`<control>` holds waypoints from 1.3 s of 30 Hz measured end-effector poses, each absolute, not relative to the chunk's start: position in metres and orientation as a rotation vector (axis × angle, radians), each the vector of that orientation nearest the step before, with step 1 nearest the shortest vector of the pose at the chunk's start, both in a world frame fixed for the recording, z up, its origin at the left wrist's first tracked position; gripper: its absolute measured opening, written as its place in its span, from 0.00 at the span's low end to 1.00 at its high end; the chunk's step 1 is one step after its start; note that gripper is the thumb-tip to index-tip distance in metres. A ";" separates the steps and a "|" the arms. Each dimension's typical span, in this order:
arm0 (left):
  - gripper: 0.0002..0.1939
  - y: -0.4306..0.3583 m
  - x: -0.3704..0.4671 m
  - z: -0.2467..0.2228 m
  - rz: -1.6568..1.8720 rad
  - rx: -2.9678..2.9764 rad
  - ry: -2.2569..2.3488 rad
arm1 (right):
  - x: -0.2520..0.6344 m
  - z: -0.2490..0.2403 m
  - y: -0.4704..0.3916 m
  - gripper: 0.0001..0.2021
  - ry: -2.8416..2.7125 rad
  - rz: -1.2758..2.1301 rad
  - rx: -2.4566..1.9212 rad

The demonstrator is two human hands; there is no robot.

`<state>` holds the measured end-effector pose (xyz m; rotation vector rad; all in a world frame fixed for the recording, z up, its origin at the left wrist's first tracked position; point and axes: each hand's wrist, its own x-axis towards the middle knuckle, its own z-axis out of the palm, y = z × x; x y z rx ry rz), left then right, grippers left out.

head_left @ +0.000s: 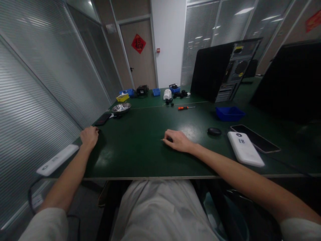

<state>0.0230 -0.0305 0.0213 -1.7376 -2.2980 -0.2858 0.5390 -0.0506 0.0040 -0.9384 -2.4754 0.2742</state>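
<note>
My left hand (89, 137) rests at the table's left edge, its fingers curled closed. A small dark bit shows at its fingertips, too unclear to name. Near the middle of the green table (135, 150), my right hand (178, 141) is closed with thumb and forefinger pinched together. A thin light tip pokes out leftward from that pinch, and something dark shows inside the curl; the kind cannot be made out. Beside the left forearm lies a white power bank (57, 160). Beyond my left hand is a black phone (103, 119).
Right of me are a black mouse (214, 131), another white power bank (244, 149), a phone (265, 142) and a blue tray (229, 114). Farther back stand an orange screwdriver (183, 108), a metal bowl (121, 107), a yellow tray (122, 97) and a large computer case (223, 72).
</note>
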 end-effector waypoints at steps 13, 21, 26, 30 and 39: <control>0.09 -0.064 0.287 0.019 -0.793 -3.016 -1.365 | 0.539 0.004 -0.051 0.07 -2.471 0.253 -0.969; 0.12 -0.057 0.283 0.005 -1.086 -3.104 -1.499 | 0.539 0.006 -0.052 0.07 -2.501 0.250 -0.991; 0.17 -0.054 0.281 0.000 -1.093 -3.127 -1.566 | 0.539 0.004 -0.052 0.07 -2.508 0.232 -1.001; 0.15 -0.055 0.281 0.003 -1.081 -3.135 -1.519 | 0.539 0.005 -0.053 0.06 -2.513 0.236 -0.997; 0.13 -0.056 0.283 -0.002 -1.284 -3.193 -1.574 | 0.538 0.004 -0.054 0.08 -2.460 0.239 -0.933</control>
